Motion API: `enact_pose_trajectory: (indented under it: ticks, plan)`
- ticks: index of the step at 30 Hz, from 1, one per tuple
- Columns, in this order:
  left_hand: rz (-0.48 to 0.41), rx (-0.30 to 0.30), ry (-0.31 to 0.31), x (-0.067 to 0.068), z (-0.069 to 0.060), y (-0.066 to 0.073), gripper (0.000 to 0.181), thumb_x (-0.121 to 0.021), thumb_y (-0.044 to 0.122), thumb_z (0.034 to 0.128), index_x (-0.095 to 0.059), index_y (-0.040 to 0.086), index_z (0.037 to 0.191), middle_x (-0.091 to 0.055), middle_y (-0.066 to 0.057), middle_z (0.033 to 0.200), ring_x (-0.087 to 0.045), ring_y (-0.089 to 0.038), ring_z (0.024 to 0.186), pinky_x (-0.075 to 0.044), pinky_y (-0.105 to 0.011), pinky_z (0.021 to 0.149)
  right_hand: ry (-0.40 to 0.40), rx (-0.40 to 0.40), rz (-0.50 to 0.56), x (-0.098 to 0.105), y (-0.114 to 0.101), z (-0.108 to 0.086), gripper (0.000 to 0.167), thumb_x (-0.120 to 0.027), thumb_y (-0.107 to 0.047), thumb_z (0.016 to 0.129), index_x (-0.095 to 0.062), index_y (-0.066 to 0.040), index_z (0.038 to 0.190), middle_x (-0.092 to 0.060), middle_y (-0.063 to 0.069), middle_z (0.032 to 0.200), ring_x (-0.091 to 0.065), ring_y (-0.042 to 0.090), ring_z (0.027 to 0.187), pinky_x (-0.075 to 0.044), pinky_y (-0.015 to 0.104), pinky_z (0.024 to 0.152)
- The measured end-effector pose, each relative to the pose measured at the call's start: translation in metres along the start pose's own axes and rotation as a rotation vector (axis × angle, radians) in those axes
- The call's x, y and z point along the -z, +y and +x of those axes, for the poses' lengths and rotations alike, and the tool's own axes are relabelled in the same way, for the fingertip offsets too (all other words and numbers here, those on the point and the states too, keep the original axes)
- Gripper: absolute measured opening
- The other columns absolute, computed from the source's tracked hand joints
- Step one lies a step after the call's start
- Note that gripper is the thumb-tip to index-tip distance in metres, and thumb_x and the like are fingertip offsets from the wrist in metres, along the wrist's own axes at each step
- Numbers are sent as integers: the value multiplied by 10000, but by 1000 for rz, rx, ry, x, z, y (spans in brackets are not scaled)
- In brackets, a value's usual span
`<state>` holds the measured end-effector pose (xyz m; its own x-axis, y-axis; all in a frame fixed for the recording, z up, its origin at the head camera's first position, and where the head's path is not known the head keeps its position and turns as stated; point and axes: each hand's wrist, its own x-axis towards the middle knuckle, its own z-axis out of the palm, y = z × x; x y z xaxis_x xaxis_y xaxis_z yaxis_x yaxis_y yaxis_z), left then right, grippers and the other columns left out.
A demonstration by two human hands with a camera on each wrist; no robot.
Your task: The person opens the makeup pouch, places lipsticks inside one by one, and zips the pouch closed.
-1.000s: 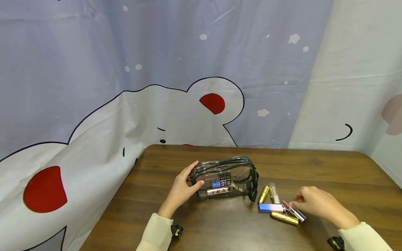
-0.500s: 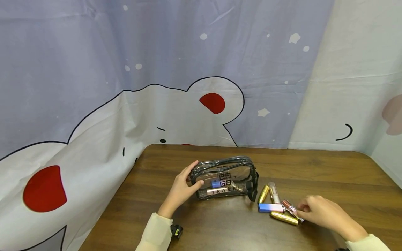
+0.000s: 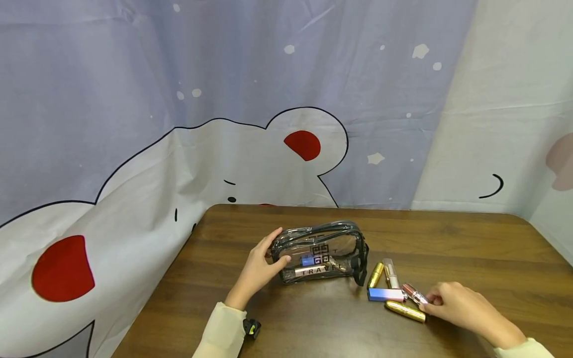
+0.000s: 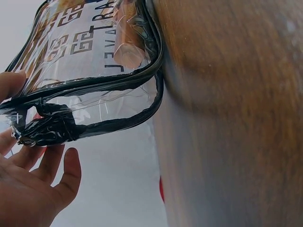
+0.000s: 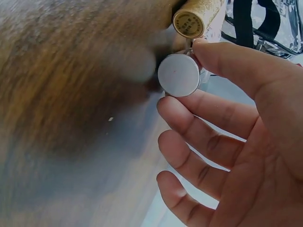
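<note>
On the table (image 3: 313,318), steadying the clear bag (image 3: 320,252) with the left hand (image 3: 257,271) spread around its end. With the right hand (image 3: 463,308), beside the gold tube (image 3: 405,311), narrowly pinching one end of the lipstick (image 3: 413,292); might slip, gripped so short.

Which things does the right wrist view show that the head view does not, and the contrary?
Only right wrist: the pale round end of the tube in the right hand, and the printed end of a gold tube.
Only head: the left hand and its sleeve.
Both: right hand, these two tubes, wooden table, clear pouch (partly, at the wrist).
</note>
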<state>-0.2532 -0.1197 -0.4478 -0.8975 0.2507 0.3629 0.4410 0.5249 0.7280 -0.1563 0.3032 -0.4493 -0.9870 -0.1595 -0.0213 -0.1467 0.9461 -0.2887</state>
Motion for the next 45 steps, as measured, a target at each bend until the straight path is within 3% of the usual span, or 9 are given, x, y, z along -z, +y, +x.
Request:
enact_pose_trajectory:
  ticks: [11, 17, 20, 25, 29, 37, 45]
  plan:
    - [-2, 15, -8, 0, 0, 0, 699, -730, 261, 855, -396, 305, 1467, -458, -22, 1470, -532, -198, 1130, -460, -315, 806, 55, 2, -16, -5, -1, 0, 174, -741, -317, 779, -604, -256, 690, -409, -111, 588, -336, 21, 534, -285, 272, 491]
    - [3, 13, -7, 0, -1, 2, 695, -730, 259, 853, -402, 294, 1465, -467, -30, 1462, -531, -178, 1041, -455, -292, 788, 109, 60, -38, -7, 2, 2, 304, -749, -274, 748, -480, -244, 610, -358, -120, 580, -309, 3, 523, -263, 239, 484]
    - [6, 19, -12, -1, -2, 2, 696, -731, 254, 852, -402, 289, 1465, -467, -31, 1461, -527, -176, 1021, -453, -287, 787, 93, 109, -2, -6, 5, 2, 314, -752, -242, 764, -476, -220, 615, -348, -115, 585, -298, -11, 523, -260, 207, 485]
    - [-1, 24, -17, 0, -2, 3, 698, -728, 254, 854, -397, 290, 1468, -455, -33, 1472, -534, -207, 1155, -468, -334, 828, 38, 153, 59, -1, 9, 5, 272, -750, -208, 789, -515, -186, 653, -364, -101, 597, -303, -22, 522, -275, 182, 475]
    - [-14, 22, -13, 1, -2, 3, 698, -727, 250, 853, -398, 293, 1467, -449, -36, 1478, -508, -245, 1247, -472, -382, 861, 42, 169, 59, 5, 10, 7, 250, -754, -206, 786, -537, -186, 663, -381, -107, 602, -309, -28, 526, -286, 182, 473]
    - [-4, 17, -9, 1, 0, 1, 700, -729, 277, 855, -391, 322, 1465, -472, -15, 1455, -510, -160, 928, -438, -262, 736, 79, 211, 43, 13, 12, 10, 222, -753, -160, 769, -557, -194, 668, -390, -112, 613, -316, -34, 542, -304, 183, 484]
    - [-12, 13, -16, 1, 0, 0, 702, -724, 305, 858, -380, 327, 1469, -471, -17, 1454, -496, -139, 871, -435, -233, 687, 112, 229, 18, 26, 11, 12, 195, -751, -148, 775, -580, -176, 684, -427, -93, 653, -329, -32, 582, -325, 192, 499]
